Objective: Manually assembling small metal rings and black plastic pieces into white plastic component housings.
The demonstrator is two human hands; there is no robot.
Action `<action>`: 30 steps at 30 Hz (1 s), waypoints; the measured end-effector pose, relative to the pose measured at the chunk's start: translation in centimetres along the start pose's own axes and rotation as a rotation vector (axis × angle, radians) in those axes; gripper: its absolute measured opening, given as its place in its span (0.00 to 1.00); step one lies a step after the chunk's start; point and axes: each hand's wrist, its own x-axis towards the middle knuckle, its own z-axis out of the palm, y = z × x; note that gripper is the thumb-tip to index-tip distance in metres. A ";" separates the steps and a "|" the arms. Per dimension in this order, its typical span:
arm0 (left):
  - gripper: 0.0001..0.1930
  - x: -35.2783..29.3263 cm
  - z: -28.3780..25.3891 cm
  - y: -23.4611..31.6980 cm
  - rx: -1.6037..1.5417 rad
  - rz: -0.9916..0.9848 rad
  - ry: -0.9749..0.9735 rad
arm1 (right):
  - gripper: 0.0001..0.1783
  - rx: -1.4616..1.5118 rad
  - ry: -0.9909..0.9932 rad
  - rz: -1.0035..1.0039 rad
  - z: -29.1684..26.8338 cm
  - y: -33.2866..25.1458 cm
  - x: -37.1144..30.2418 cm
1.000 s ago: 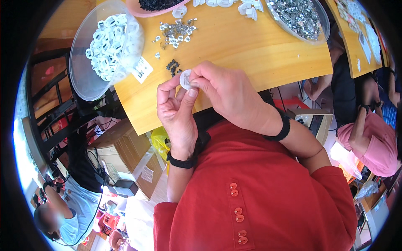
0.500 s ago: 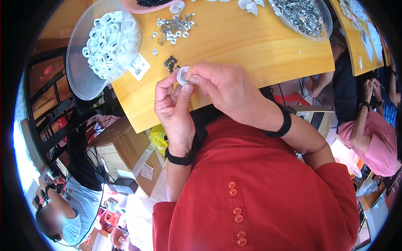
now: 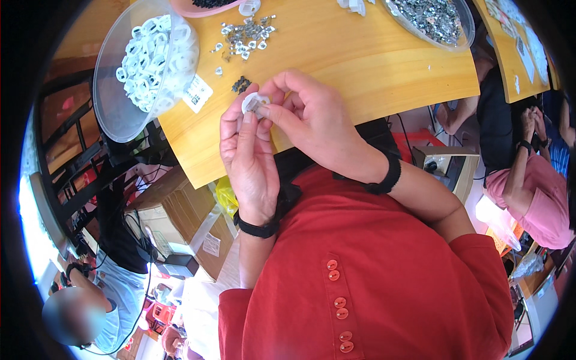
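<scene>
My left hand (image 3: pixel 249 156) and my right hand (image 3: pixel 312 120) meet over the near edge of a yellow wooden table (image 3: pixel 372 66). Between their fingertips they hold a small round white plastic part (image 3: pixel 252 102); the right thumb and forefinger pinch at its right side. A small heap of tiny black pieces (image 3: pixel 241 84) lies on the table just beyond the part. Further back sits a scatter of small shiny metal clips (image 3: pixel 246 35). Both wrists wear black bands.
A clear plastic bowl (image 3: pixel 120 102) of white round parts overhangs the table's left corner, with a white label (image 3: pixel 197 94) beside it. Another clear bowl of metal clips (image 3: pixel 435 21) stands at the back right. Cardboard boxes (image 3: pixel 180 222) lie below. Other people sit at right and lower left.
Both hands have shifted slightly left and away from me with the white part; the left fingers have closed up around it and the right fingers now work at its edge.
</scene>
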 end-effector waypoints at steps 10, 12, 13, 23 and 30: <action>0.08 0.2 -0.1 -0.6 -0.086 -0.015 0.053 | 0.02 0.060 0.091 -0.018 0.6 0.9 0.2; 0.07 0.2 0.0 -0.7 -0.100 -0.023 0.039 | 0.02 0.057 0.082 -0.005 0.5 0.9 0.2; 0.07 0.3 0.0 -0.7 -0.099 -0.023 0.040 | 0.02 0.055 0.078 0.016 0.5 0.6 0.2; 0.08 0.3 1.0 -0.3 -0.086 -0.071 0.130 | 0.03 -0.073 0.123 -0.140 0.9 0.8 0.1; 0.08 0.6 -0.1 0.1 -0.084 -0.098 0.056 | 0.04 0.062 0.071 -0.011 0.6 -0.6 0.0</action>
